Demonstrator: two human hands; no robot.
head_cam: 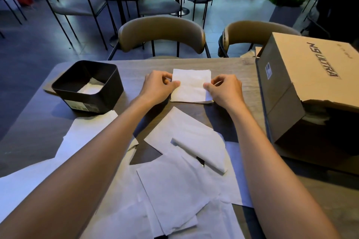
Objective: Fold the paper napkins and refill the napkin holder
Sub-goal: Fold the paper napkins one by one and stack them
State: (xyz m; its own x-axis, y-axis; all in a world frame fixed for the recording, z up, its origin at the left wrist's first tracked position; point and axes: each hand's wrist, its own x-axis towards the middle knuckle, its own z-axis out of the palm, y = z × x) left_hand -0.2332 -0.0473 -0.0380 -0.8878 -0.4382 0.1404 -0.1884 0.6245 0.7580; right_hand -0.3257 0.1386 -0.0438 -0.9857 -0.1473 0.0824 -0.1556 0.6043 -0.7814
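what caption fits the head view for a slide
Both hands crease a paper napkin beside the black napkin holder.

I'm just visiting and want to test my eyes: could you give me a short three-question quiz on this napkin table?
1. True or false: the black napkin holder is empty.
2. Which hands grip the napkin being folded? A left hand only; B right hand only; C both.
3. On which side of the table does the cardboard box sit?

Key: 1 false, a napkin lies inside. 2 C. 3 The person's right.
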